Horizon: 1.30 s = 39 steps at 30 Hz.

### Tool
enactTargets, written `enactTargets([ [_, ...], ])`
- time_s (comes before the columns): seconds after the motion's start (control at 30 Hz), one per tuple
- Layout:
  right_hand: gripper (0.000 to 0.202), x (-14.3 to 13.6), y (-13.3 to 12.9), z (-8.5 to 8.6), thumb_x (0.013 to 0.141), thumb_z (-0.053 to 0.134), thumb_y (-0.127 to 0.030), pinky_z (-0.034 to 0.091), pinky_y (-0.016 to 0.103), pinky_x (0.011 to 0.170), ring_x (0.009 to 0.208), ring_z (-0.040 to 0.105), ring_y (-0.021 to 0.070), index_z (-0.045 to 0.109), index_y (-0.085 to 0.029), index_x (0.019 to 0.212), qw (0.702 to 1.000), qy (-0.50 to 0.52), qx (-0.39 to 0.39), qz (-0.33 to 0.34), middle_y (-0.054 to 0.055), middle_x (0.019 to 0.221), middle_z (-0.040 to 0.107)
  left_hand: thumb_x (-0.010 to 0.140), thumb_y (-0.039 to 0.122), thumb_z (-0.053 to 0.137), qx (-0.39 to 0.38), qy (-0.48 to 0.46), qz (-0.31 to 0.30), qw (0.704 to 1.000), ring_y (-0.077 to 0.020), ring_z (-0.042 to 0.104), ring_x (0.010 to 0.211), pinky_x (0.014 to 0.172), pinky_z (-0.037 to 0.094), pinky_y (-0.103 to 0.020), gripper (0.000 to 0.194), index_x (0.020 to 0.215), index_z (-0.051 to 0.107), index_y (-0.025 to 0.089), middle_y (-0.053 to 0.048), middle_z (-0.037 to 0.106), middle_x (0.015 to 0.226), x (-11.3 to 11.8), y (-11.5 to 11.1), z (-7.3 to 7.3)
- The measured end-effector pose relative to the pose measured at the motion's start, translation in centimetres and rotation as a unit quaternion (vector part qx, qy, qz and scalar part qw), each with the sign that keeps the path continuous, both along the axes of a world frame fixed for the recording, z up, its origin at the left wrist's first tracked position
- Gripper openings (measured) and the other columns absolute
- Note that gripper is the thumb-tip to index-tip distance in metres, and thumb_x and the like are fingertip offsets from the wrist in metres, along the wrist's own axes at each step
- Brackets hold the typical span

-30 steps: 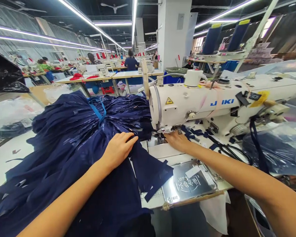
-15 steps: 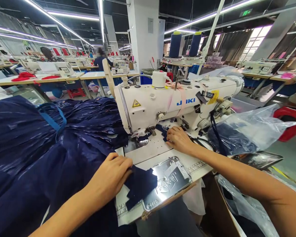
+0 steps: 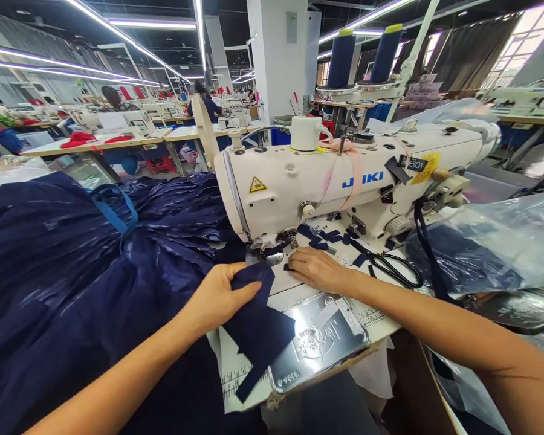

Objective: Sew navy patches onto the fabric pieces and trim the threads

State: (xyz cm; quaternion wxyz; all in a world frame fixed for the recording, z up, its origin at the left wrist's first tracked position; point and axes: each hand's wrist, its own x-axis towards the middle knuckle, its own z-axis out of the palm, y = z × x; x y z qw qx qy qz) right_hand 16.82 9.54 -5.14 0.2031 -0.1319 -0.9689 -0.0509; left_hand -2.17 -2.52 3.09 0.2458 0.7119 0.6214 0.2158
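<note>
- The left hand [image 3: 222, 297] pinches the cloth [image 3: 266, 329] between thumb and fingers in front of the machine [image 3: 272, 178], seemingly to keep its edge raised.
- The right hand [image 3: 318, 269] rests apart from it, fingertips at a scrap [image 3: 287, 267]; I can't tell whether they grip.
- A strap [image 3: 111, 215] cinches the pile [image 3: 72, 275], likely keeping it bunched.
- Scissors [image 3: 392, 266] crowd the right; the tin [image 3: 320, 347] lies along the table's [image 3: 233, 360] front edge, leaving little bare room.
</note>
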Motion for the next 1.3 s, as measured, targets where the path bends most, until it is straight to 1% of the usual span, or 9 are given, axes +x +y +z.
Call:
enactTargets([
  [0.1,0.01,-0.5,0.2,-0.4,0.084,0.054,-0.023,0.042,0.029,0.065,0.074,0.052,0.0181,0.059,-0.014,0.082,0.998,0.045,-0.035,-0.019,0.006,0.08,0.059,0.072,0.005,0.045,0.146,0.214,-0.059,0.964,-0.0181,0.055,0.076,0.068,0.041,-0.031,0.016,0.064,0.057,0.014,-0.004,0.059,0.076,1.1,1.6,-1.4],
  [0.23,0.007,-0.6,0.4,-0.4,0.084,0.054,-0.018,0.045,0.027,0.066,0.072,0.053,0.0157,0.058,-0.015,0.08,0.997,0.056,-0.05,-0.027,0.004,0.077,0.058,0.073,-0.002,0.042,0.193,0.371,-0.163,0.894,-0.0231,0.054,0.087,0.069,0.042,-0.034,0.025,0.077,0.061,0.012,-0.009,0.062,0.088,1.6,4.2,-4.6],
  [0.37,0.015,-0.9,-0.2,0.0,0.086,0.046,-0.011,0.044,0.028,0.069,0.072,0.054,0.0169,0.058,-0.013,0.078,0.999,-0.011,0.026,-0.039,0.007,0.077,0.059,0.078,0.0,0.041,0.206,0.355,-0.152,0.899,-0.021,0.056,0.083,0.071,0.042,-0.034,0.025,0.085,0.061,0.013,-0.007,0.064,0.089,0.2,3.7,-6.4],
  [0.5,0.018,-2.3,-1.2,0.4,0.081,0.044,-0.001,0.042,0.031,0.07,0.075,0.055,0.02,0.059,-0.011,0.081,0.989,-0.083,0.074,-0.095,0.01,0.08,0.06,0.079,0.002,0.043,0.247,0.315,-0.161,0.902,-0.0197,0.056,0.096,0.08,0.041,-0.033,0.035,0.11,0.054,0.011,-0.008,0.063,0.108,-1.2,1.5,-7.0],
  [0.67,0.016,-4.6,-1.4,0.9,0.085,0.043,-0.007,0.039,0.028,0.065,0.074,0.055,0.0182,0.058,-0.012,0.082,0.985,-0.095,-0.017,-0.143,0.009,0.081,0.06,0.082,0.007,0.042,0.254,0.346,-0.162,0.889,-0.0218,0.057,0.1,0.08,0.041,-0.035,0.032,0.111,0.055,0.01,-0.011,0.061,0.116,-1.2,0.5,-7.4],
  [0.83,0.014,-5.5,-0.7,1.4,0.082,0.047,-0.008,0.033,0.024,0.059,0.071,0.052,0.0144,0.055,-0.015,0.074,0.981,-0.051,-0.143,-0.118,0.003,0.077,0.059,0.078,0.006,0.045,0.258,0.363,-0.169,0.879,-0.0215,0.057,0.096,0.078,0.04,-0.035,0.029,0.104,0.056,0.011,-0.012,0.056,0.121,-0.9,0.5,-7.3],
  [1.03,0.016,-5.5,0.1,1.6,0.077,0.051,-0.008,0.028,0.021,0.053,0.056,0.044,0.0092,0.05,-0.016,0.064,0.942,-0.021,-0.311,-0.126,-0.004,0.06,0.049,0.08,0.008,0.044,0.266,0.357,-0.173,0.879,-0.0211,0.057,0.09,0.074,0.038,-0.035,0.02,0.095,0.056,0.013,-0.011,0.059,0.117,-0.8,0.7,-7.3],
  [1.17,0.014,-5.4,0.3,1.3,0.077,0.051,-0.009,0.03,0.021,0.052,0.054,0.042,0.0091,0.051,-0.016,0.066,0.942,-0.006,-0.311,-0.126,-0.005,0.058,0.046,0.08,0.008,0.044,0.267,0.356,-0.173,0.878,-0.0211,0.055,0.087,0.071,0.038,-0.034,0.018,0.093,0.055,0.014,-0.01,0.059,0.114,-0.8,1.2,-7.3],
  [1.3,0.013,-5.1,-0.2,0.9,0.077,0.05,-0.005,0.035,0.022,0.055,0.058,0.046,0.0109,0.053,-0.015,0.069,0.972,0.009,-0.215,-0.09,-0.001,0.065,0.052,0.077,0.007,0.046,0.266,0.359,-0.169,0.879,-0.0218,0.055,0.087,0.07,0.039,-0.035,0.019,0.093,0.055,0.014,-0.01,0.061,0.111,-0.6,1.4,-7.6],
])
